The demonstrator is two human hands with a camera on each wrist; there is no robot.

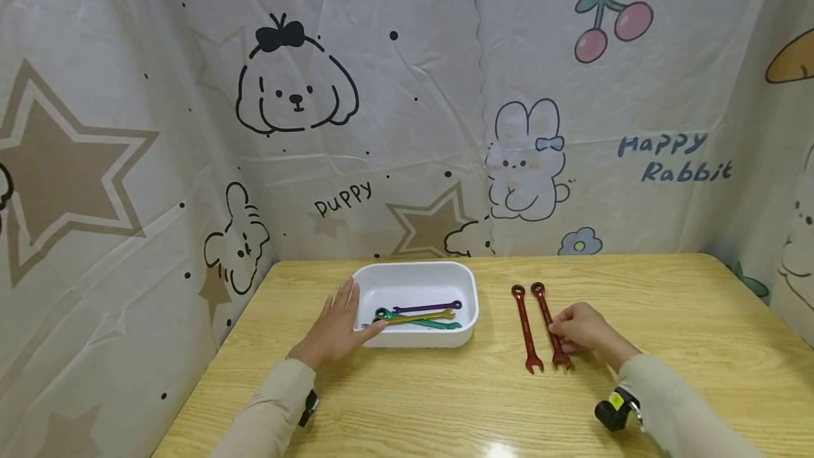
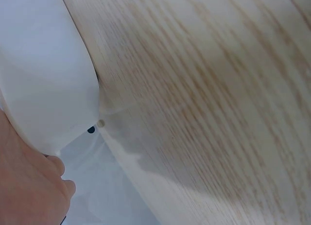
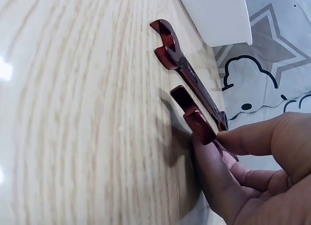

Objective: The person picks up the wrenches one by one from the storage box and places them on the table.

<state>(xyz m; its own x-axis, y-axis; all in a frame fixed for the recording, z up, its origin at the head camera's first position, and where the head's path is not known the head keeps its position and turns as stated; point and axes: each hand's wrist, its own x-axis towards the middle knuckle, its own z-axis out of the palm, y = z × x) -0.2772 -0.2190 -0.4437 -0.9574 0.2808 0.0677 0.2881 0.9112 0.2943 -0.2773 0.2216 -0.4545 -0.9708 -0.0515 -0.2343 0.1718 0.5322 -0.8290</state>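
My right hand (image 1: 581, 329) pinches the right one of two red combination wrenches (image 1: 545, 307) between thumb and fingers. In the right wrist view the open end of this held wrench (image 3: 198, 123) is tilted up, its shadow falling on the wood. Just left of it, the other red wrench (image 1: 524, 327) lies flat on the table. At the left end of a white plastic bin (image 1: 416, 340), my left hand (image 1: 333, 327) rests with fingers extended along the rim and thumb over the front corner. Inside the bin lie a purple wrench (image 1: 426, 307), a yellow wrench (image 1: 416, 318) and a green wrench (image 1: 439, 325).
The light wooden table (image 1: 432, 401) reaches back to a printed cloth (image 1: 413, 126) with cartoon animals, stars and cherries. Cloth also hangs along the left and right sides. A black device (image 1: 613, 412) is strapped at my right wrist.
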